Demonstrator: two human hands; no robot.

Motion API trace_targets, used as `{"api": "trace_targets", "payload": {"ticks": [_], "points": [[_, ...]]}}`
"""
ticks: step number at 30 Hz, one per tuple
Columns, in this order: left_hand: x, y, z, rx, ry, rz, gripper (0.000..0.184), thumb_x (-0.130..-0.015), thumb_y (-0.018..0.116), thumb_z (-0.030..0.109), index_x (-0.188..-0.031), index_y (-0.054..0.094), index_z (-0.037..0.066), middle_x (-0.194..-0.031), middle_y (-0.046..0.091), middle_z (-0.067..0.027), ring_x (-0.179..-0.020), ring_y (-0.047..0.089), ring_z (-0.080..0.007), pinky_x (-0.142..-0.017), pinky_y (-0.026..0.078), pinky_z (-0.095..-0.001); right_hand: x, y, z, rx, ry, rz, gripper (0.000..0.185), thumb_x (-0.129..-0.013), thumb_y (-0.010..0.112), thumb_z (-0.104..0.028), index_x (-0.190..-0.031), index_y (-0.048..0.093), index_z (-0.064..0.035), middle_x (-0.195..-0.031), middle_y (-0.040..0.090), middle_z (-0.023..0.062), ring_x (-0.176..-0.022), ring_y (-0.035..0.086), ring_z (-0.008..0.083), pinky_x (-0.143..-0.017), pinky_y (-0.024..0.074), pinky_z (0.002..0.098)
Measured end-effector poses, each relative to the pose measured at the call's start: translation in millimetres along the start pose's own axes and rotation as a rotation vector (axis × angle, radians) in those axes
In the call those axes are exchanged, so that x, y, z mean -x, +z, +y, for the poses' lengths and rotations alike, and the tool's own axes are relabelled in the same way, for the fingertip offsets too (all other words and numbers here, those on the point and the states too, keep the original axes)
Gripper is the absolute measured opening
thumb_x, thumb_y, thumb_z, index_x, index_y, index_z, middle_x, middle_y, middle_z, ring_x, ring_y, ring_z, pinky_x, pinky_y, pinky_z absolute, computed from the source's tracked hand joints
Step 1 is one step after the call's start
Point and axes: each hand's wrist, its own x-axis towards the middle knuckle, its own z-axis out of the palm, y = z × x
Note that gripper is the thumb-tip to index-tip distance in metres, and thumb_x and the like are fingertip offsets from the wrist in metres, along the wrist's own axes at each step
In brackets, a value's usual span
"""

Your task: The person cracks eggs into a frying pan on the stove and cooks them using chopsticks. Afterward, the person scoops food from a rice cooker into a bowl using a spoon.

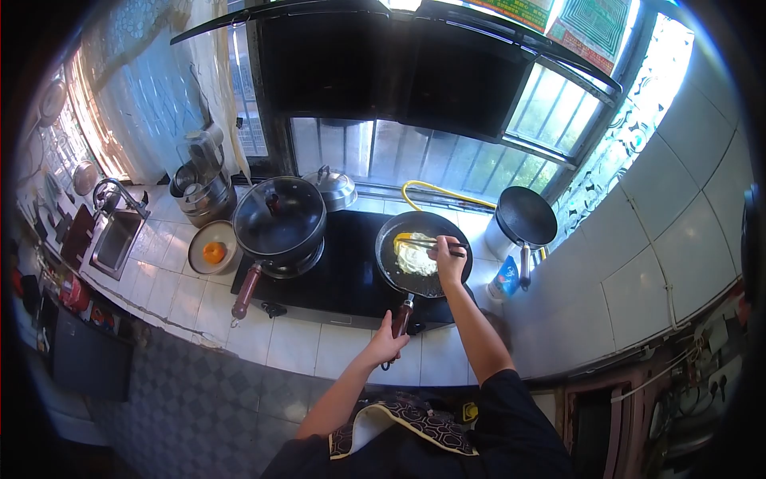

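A black frying pan (391, 267) sits on the right side of the black gas stove (349, 263). In it lies an egg (415, 257), white spread out with a yellow patch at the upper left. My right hand (449, 257) grips a pair of chopsticks (427, 241), their tips over the yellow part. At the front, my left hand (384, 343) is wrapped around the pan's brown handle (402, 317); some of its fingers are hidden behind the handle.
A lidded wok (279, 219) with a brown handle occupies the left burner. Left of it stands a plate (199, 263) with an orange item. A small dark pan (527, 215) and a blue-and-white bag (504, 279) stand right. A sink (117, 243) is far left.
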Motion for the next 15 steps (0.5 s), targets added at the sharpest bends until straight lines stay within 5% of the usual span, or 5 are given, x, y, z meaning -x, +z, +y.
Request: {"api": "trace_targets", "payload": {"ticks": [15], "points": [[0,-1,-1,-0.024,0.006,0.011,0.088,-0.078,0.058,0.017,-0.138,-0.003,0.000,-0.079,0.055,-0.0129,-0.050,0.054,-0.0149,-0.044,0.044,-0.0280,-28,-28,15,0.048,0.170,0.068,0.017,-0.086,0.051,-0.011,-0.093,0.056,0.0032,-0.074,0.055,0.0114,-0.054,0.062,0.0217,-0.046,0.0525,0.0284]]}}
